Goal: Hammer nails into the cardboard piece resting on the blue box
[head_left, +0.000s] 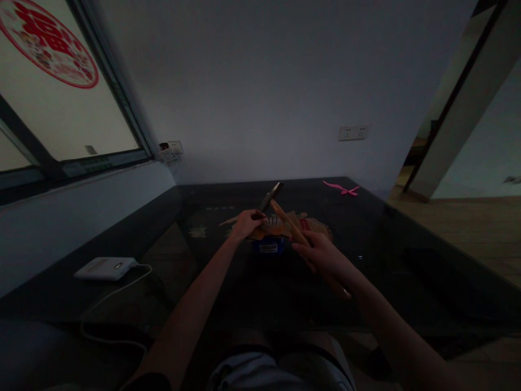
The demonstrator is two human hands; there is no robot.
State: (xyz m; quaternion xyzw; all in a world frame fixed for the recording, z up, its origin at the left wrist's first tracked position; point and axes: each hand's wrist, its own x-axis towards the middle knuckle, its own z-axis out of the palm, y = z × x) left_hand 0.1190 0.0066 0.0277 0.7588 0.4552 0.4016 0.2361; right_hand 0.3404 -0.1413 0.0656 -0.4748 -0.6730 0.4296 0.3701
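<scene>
My right hand [315,247] is wrapped round the wooden handle of a hammer [287,220]. The dark metal head is raised at the handle's far end, just beyond my left fingers. My left hand [246,224] has its thumb and fingers drawn together in a pinch; whatever lies between them is too small and dark to make out. Under that hand lies a tan, flat piece [260,234] on top of a blue container [268,247] with a white label. Behind it, partly covered by the hammer, spreads a brown sheet with printed letters [315,225].
Dark glossy table [195,304] under everything. On the left lies a white power bank [106,269] with a white cable running off the front edge. A pink ribbon-like item [345,191] rests at the far right corner. A wall stands behind, with sockets [353,132].
</scene>
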